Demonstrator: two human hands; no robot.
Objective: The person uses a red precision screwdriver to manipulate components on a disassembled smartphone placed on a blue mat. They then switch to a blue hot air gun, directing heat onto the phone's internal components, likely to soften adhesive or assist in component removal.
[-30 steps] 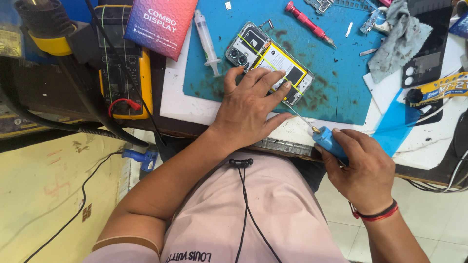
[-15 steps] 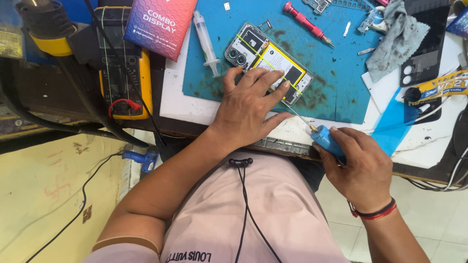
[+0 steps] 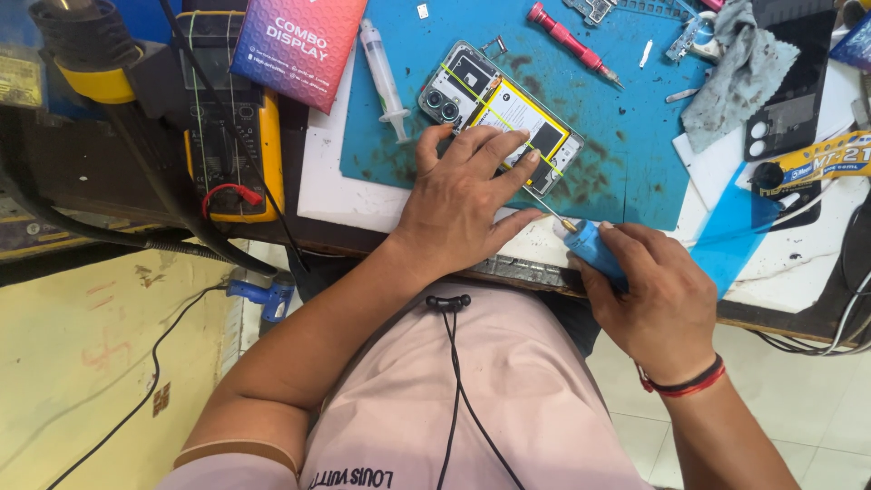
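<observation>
An opened phone (image 3: 494, 107) with its back off and a yellow battery showing lies on a blue work mat (image 3: 626, 136). My left hand (image 3: 463, 200) rests flat on its near end, fingers spread, pressing it down. My right hand (image 3: 658, 304) grips a blue-handled screwdriver (image 3: 590, 247), its thin tip pointing at the phone's lower edge by my left fingertips.
A red screwdriver (image 3: 572, 41), a syringe (image 3: 383, 77), a grey cloth (image 3: 739, 77) and small parts lie on the mat. A yellow multimeter (image 3: 227, 127) and a printed pink-blue box (image 3: 299, 41) stand left. A black phone cover (image 3: 789, 91) lies right. Cables hang off the table's front edge.
Barely anything differs: both hands stay where they were, the screwdriver tip still at the phone's lower edge.
</observation>
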